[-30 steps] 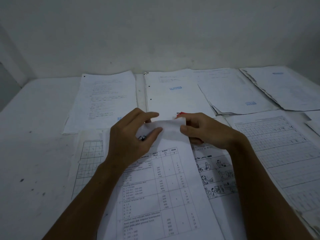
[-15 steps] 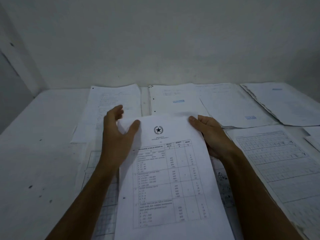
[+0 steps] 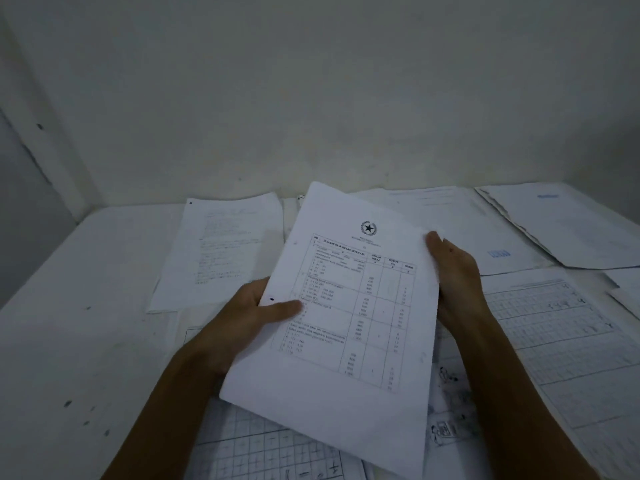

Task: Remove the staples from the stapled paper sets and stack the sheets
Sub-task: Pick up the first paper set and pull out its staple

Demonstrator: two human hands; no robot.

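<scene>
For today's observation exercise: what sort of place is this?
Probably a plain indoor desk for paperwork: printed sheets and grid forms spread over a white table against a bare wall.

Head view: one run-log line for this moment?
left hand: grips sheet left edge | right hand: holds right edge | sheet: lifted, tilted above table papers

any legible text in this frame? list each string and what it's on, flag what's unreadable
"NO", "INDIKATOR & KELAS INTERVAL": table header on the held sheet, gripped by the left hand and right hand.
Star emblem above the table: a sign, its caption too small to read.
Other column headers and table rows: blurred.
Blue stamp on a far sheet: unreadable.
Handwritten sheet and grid sheet: unreadable.
</scene>
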